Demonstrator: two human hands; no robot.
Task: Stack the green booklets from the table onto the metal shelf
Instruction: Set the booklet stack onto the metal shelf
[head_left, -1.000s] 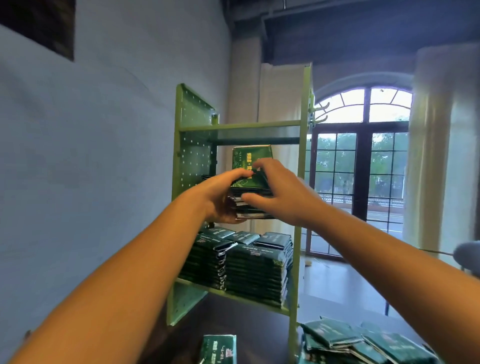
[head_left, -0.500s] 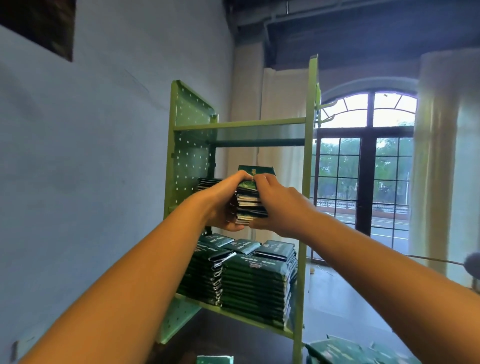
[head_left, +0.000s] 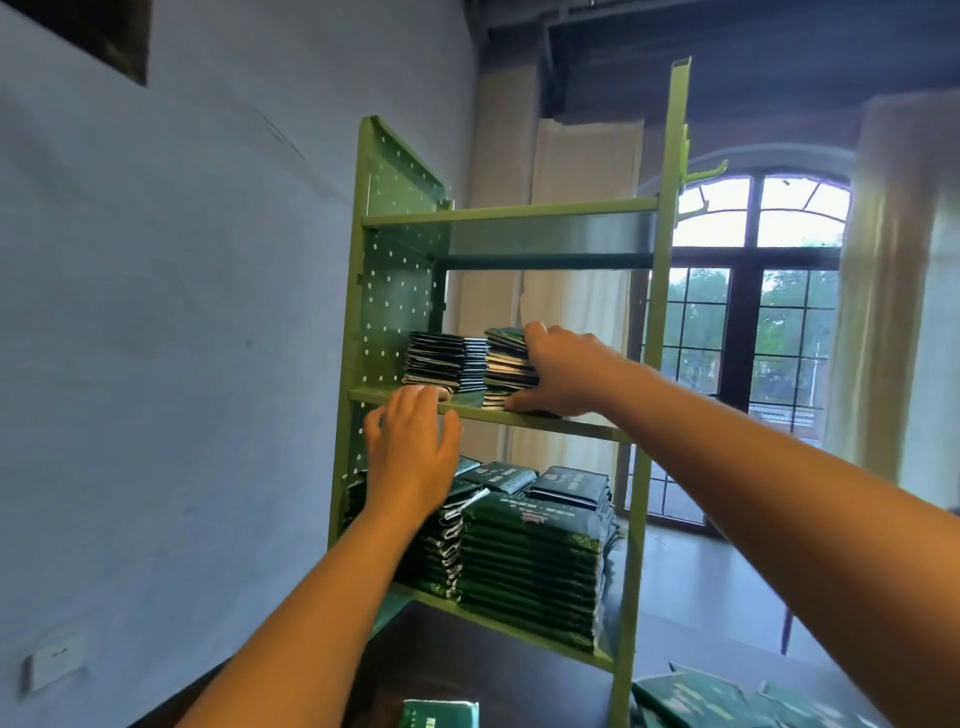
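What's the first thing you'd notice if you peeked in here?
The tall green metal shelf stands right in the middle, beside the bluish wall. On its middle level the right hand grips a small stack of green booklets, while the left hand, fingers spread, is up at that level's front edge. Below, the lower level is packed with big stacks of booklets.
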